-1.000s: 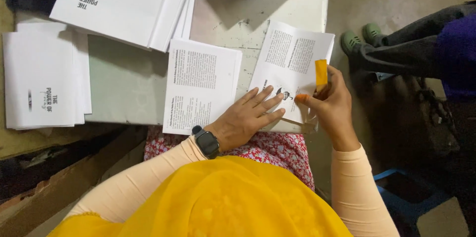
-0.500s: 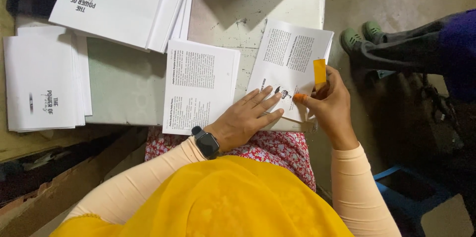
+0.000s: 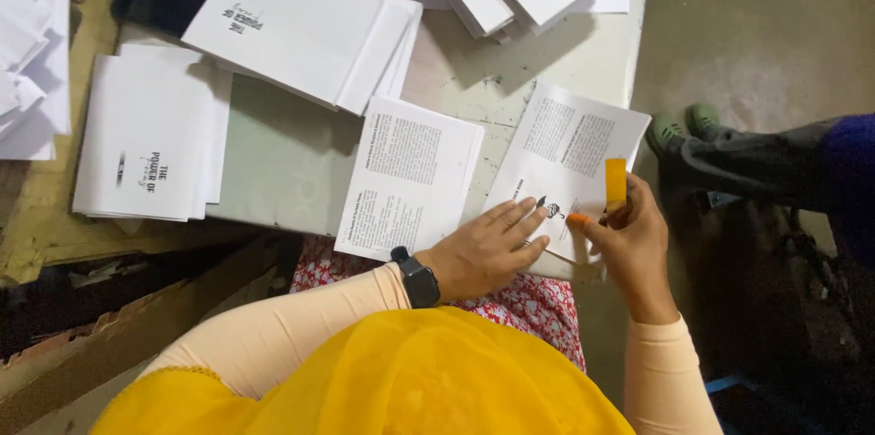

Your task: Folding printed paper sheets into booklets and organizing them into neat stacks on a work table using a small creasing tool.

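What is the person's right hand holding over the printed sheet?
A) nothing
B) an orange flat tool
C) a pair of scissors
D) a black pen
B: the right hand grips an orange flat tool above the printed sheet, while the left hand lies flat, pressing on that sheet's near edge.

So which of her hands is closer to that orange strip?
Right. The right hand holds the orange strip upright between its fingers, while the left hand lies flat on the printed sheet beside it.
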